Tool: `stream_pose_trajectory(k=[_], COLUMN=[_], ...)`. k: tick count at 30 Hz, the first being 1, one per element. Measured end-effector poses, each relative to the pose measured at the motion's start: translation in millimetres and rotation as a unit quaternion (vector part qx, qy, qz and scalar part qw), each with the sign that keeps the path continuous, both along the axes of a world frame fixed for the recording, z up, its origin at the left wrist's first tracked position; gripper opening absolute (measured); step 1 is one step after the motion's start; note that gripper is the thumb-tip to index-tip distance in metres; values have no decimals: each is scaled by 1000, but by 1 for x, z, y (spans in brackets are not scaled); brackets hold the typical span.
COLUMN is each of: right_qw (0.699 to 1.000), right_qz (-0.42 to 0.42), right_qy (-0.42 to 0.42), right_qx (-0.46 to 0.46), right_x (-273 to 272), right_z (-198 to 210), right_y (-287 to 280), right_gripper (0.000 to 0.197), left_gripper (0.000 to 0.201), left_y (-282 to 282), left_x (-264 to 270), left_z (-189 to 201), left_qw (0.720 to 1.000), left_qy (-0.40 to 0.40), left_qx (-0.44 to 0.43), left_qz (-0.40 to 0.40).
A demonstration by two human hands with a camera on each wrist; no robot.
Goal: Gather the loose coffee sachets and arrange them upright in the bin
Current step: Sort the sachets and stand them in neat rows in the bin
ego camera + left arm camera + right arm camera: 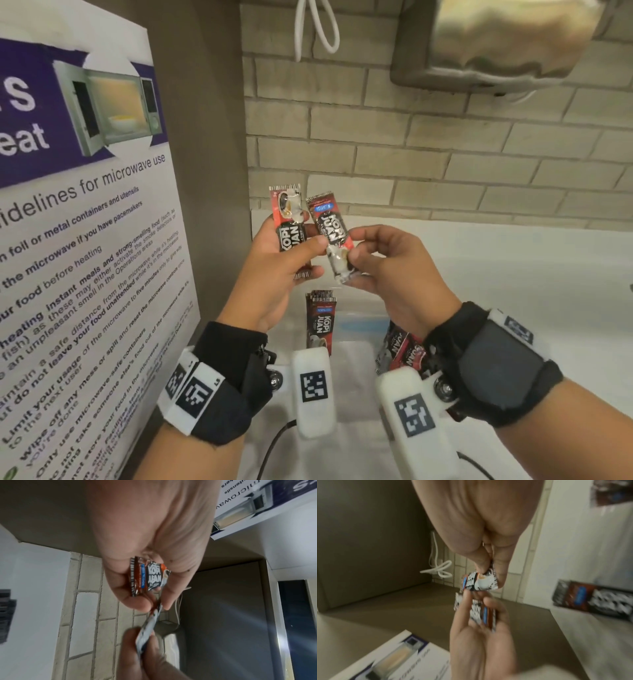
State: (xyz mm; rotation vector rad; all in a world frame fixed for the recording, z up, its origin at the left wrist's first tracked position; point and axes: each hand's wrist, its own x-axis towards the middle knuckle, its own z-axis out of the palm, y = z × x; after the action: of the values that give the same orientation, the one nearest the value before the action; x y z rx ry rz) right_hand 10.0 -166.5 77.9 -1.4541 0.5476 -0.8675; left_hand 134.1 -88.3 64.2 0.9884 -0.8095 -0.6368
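The left hand [274,270] grips one coffee sachet [290,229] between thumb and fingers; the right hand [394,274] pinches a second sachet [334,236] just beside it, their edges nearly touching. Directly below both grips, the clear bin [356,325] holds an upright sachet [321,322] and leaning ones [402,346]. A microwave poster [85,205] stands left of the hands, a brick wall [445,154] behind.

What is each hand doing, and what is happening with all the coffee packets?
Left hand: grips a sachet in left hand, held upright.
Right hand: pinches a sachet in right hand, tilted, logo upside down.
Sachets in the bin: standing upright.
Bin: partly filled.
Leaning sachets: tilted, partly hidden.
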Motion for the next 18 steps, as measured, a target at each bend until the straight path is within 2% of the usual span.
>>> stream_pose_trajectory(k=[3, 7, 10, 14, 18], right_qw=[999, 991, 986, 977, 949], right_qz=[28, -10, -14, 51, 89], right_qy=[29, 87, 105, 194, 303], right_qx=[8, -100, -129, -69, -17], right_x=[4, 3, 2, -3, -4], right_z=[-8, 0, 1, -19, -45], right_y=[7, 0, -9, -21, -28], right_gripper=[13, 6, 9, 14, 9], left_gripper=[30, 36, 35, 19, 16], left_y=[-1, 2, 2, 3, 5], left_x=[3, 11, 12, 20, 26], left_z=[-3, -5, -7, -7, -3], left_qw=[999, 993, 988, 991, 994], left_qy=[-31, -103, -134, -85, -29], left_qx=[15, 54, 79, 73, 49], left_qz=[26, 23, 20, 75, 93])
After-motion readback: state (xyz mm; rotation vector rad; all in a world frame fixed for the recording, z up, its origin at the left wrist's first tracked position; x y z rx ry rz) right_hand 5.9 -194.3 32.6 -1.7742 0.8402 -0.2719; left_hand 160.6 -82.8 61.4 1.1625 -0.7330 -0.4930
